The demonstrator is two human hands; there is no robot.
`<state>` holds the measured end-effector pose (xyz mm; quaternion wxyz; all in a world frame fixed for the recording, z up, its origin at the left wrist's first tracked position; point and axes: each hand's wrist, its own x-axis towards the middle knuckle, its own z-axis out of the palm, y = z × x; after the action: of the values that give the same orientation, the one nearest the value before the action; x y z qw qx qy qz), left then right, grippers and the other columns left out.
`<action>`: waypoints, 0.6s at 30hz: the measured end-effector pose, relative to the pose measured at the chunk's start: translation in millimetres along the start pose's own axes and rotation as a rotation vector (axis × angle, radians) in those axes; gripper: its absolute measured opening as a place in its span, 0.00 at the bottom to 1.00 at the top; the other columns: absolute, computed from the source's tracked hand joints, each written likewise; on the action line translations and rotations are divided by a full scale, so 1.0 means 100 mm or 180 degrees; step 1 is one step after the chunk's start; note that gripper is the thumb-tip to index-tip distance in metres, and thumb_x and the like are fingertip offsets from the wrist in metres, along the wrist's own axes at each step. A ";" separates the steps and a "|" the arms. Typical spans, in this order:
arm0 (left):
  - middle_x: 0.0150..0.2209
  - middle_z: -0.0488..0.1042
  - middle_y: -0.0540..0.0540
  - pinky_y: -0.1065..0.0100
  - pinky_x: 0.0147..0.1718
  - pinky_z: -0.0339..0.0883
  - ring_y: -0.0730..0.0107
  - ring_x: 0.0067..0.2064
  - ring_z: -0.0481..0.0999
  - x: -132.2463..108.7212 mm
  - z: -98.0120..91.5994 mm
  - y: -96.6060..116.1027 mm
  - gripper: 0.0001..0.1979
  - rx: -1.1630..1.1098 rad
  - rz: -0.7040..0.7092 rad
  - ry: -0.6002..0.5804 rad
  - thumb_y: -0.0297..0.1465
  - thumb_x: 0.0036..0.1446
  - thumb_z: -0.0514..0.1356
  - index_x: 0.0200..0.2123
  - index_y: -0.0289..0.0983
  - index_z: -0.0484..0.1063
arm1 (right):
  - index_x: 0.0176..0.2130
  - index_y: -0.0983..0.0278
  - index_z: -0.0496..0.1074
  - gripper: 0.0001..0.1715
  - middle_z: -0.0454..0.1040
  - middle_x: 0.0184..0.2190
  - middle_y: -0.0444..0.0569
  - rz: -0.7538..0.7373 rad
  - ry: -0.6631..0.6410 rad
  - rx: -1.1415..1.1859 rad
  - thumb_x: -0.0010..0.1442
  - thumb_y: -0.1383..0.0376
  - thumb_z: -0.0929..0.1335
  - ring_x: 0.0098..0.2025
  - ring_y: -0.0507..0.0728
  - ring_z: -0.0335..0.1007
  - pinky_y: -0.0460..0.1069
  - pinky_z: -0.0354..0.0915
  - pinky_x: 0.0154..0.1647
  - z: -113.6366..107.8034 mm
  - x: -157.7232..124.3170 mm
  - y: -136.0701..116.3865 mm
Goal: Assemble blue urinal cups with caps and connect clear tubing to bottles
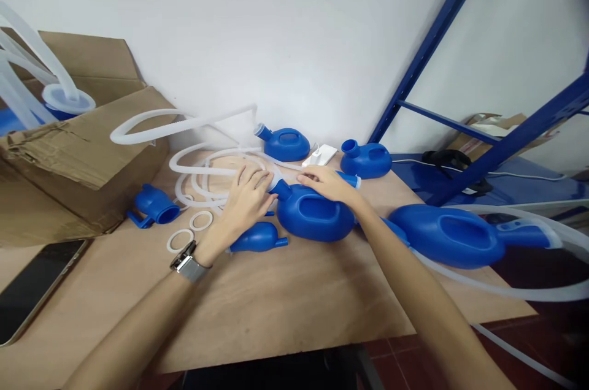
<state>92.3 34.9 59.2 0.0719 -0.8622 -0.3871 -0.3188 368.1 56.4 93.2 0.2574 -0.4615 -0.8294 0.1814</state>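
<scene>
In the middle of the table a blue plastic urinal bottle [317, 219] with a moulded handle lies with its neck pointing left. My left hand [251, 197] is closed around the whitish tube end [276, 178] at the bottle's mouth; the fingers partly hide the joint. My right hand [324, 181] grips the top of the bottle near its handle, thumb side toward the neck. A translucent hose [202, 170] runs in loops behind my left hand. Below that hand rests a small blue spouted part [260, 238]. Two white rings [201, 220] lie left of my wrist.
Two more blue bottles [288, 143] stand at the back by a white power strip [319, 156]. Another bottle [446, 235] with a hose lies at the right edge. At left are a blue cup-shaped part [156, 205], a cardboard box [92, 163] with hoses, and a phone-like device [32, 286].
</scene>
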 end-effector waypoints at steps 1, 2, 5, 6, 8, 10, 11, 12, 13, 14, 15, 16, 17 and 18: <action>0.62 0.74 0.32 0.33 0.70 0.55 0.41 0.66 0.68 -0.01 0.01 0.00 0.20 -0.0020 -0.0027 0.0114 0.36 0.69 0.60 0.61 0.38 0.75 | 0.55 0.59 0.80 0.28 0.82 0.49 0.51 -0.0096 -0.0057 0.0314 0.72 0.44 0.64 0.45 0.61 0.77 0.55 0.71 0.49 0.03 0.10 0.02; 0.61 0.74 0.32 0.33 0.68 0.57 0.41 0.66 0.67 -0.02 0.02 -0.01 0.19 -0.0029 -0.0046 0.0210 0.36 0.69 0.61 0.60 0.39 0.76 | 0.62 0.58 0.76 0.31 0.81 0.53 0.52 -0.0183 -0.0154 0.0638 0.71 0.43 0.65 0.48 0.61 0.77 0.55 0.72 0.51 0.06 0.20 0.04; 0.58 0.73 0.35 0.33 0.67 0.59 0.42 0.63 0.67 -0.02 0.03 -0.06 0.15 -0.0007 -0.0074 0.0371 0.35 0.67 0.63 0.56 0.42 0.78 | 0.69 0.58 0.69 0.43 0.76 0.60 0.55 -0.0410 -0.0628 0.1306 0.66 0.38 0.68 0.55 0.62 0.76 0.57 0.73 0.54 0.13 0.43 0.07; 0.57 0.73 0.35 0.34 0.66 0.60 0.43 0.62 0.67 -0.02 0.04 -0.07 0.15 0.0004 -0.0097 0.0395 0.35 0.67 0.63 0.56 0.43 0.78 | 0.69 0.57 0.70 0.44 0.75 0.61 0.55 -0.0481 -0.0773 0.1385 0.64 0.38 0.70 0.58 0.63 0.75 0.58 0.73 0.56 0.15 0.48 0.07; 0.57 0.73 0.36 0.36 0.65 0.62 0.44 0.61 0.67 -0.06 0.06 -0.07 0.16 0.0021 -0.0217 0.0448 0.34 0.68 0.63 0.57 0.43 0.78 | 0.67 0.55 0.72 0.43 0.72 0.66 0.54 -0.0609 -0.0945 0.1410 0.61 0.39 0.74 0.65 0.65 0.71 0.60 0.71 0.62 0.18 0.53 0.03; 0.57 0.73 0.35 0.39 0.63 0.66 0.44 0.59 0.69 -0.11 0.11 -0.04 0.17 0.0018 -0.0418 0.0530 0.34 0.68 0.63 0.58 0.42 0.78 | 0.66 0.52 0.73 0.42 0.68 0.71 0.52 -0.0670 -0.0930 0.1431 0.58 0.42 0.77 0.70 0.66 0.66 0.62 0.67 0.66 0.20 0.51 -0.02; 0.56 0.74 0.35 0.41 0.61 0.67 0.44 0.59 0.70 -0.15 0.13 -0.02 0.18 -0.0030 -0.0517 0.0551 0.35 0.68 0.63 0.59 0.42 0.77 | 0.65 0.51 0.73 0.42 0.66 0.72 0.51 -0.0672 -0.0904 0.1461 0.56 0.44 0.78 0.73 0.67 0.63 0.62 0.67 0.68 0.21 0.48 -0.05; 0.56 0.74 0.36 0.43 0.60 0.69 0.45 0.58 0.72 -0.17 0.15 0.01 0.19 -0.0120 -0.0610 0.0568 0.36 0.68 0.63 0.61 0.42 0.75 | 0.66 0.50 0.73 0.44 0.64 0.73 0.51 -0.0658 -0.0877 0.1489 0.55 0.45 0.79 0.74 0.67 0.61 0.63 0.66 0.68 0.21 0.46 -0.08; 0.57 0.75 0.36 0.45 0.59 0.70 0.46 0.58 0.73 -0.20 0.17 0.04 0.20 -0.0252 -0.0702 0.0572 0.37 0.68 0.63 0.62 0.42 0.74 | 0.66 0.49 0.73 0.45 0.63 0.74 0.50 -0.0645 -0.0868 0.1499 0.53 0.46 0.81 0.75 0.67 0.58 0.63 0.65 0.69 0.21 0.44 -0.10; 0.57 0.75 0.37 0.47 0.59 0.71 0.48 0.57 0.75 -0.21 0.17 0.06 0.22 -0.0408 -0.0799 0.0562 0.38 0.68 0.63 0.63 0.43 0.72 | 0.67 0.49 0.72 0.47 0.64 0.74 0.49 -0.0647 -0.0877 0.1488 0.52 0.47 0.82 0.76 0.67 0.57 0.63 0.64 0.71 0.21 0.42 -0.12; 0.56 0.76 0.38 0.49 0.58 0.72 0.49 0.57 0.76 -0.21 0.17 0.09 0.22 -0.0562 -0.0907 0.0554 0.40 0.68 0.64 0.62 0.43 0.71 | 0.67 0.49 0.71 0.49 0.65 0.73 0.49 -0.0666 -0.0889 0.1455 0.51 0.48 0.82 0.77 0.67 0.56 0.63 0.62 0.72 0.22 0.41 -0.13; 0.55 0.77 0.40 0.51 0.57 0.73 0.50 0.56 0.77 -0.21 0.15 0.11 0.20 -0.0691 -0.1022 0.0556 0.41 0.68 0.64 0.60 0.43 0.72 | 0.67 0.49 0.71 0.49 0.66 0.72 0.49 -0.0691 -0.0898 0.1409 0.51 0.49 0.82 0.76 0.66 0.57 0.63 0.61 0.74 0.22 0.40 -0.14; 0.52 0.78 0.41 0.52 0.55 0.73 0.51 0.54 0.78 -0.19 0.13 0.13 0.18 -0.0788 -0.1131 0.0556 0.42 0.67 0.65 0.56 0.43 0.73 | 0.67 0.50 0.71 0.49 0.68 0.71 0.49 -0.0717 -0.0894 0.1362 0.51 0.50 0.82 0.75 0.65 0.59 0.62 0.60 0.74 0.22 0.40 -0.15; 0.49 0.79 0.42 0.53 0.53 0.74 0.52 0.52 0.79 -0.18 0.11 0.14 0.16 -0.0852 -0.1208 0.0541 0.43 0.67 0.65 0.52 0.42 0.73 | 0.67 0.51 0.71 0.47 0.69 0.70 0.49 -0.0741 -0.0872 0.1318 0.52 0.50 0.82 0.74 0.65 0.61 0.62 0.60 0.74 0.23 0.41 -0.15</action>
<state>99.4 18.3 41.4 -0.0718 -0.7460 -0.4890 -0.4464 326.3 82.4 94.0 0.2508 -0.2718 -0.8492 0.3770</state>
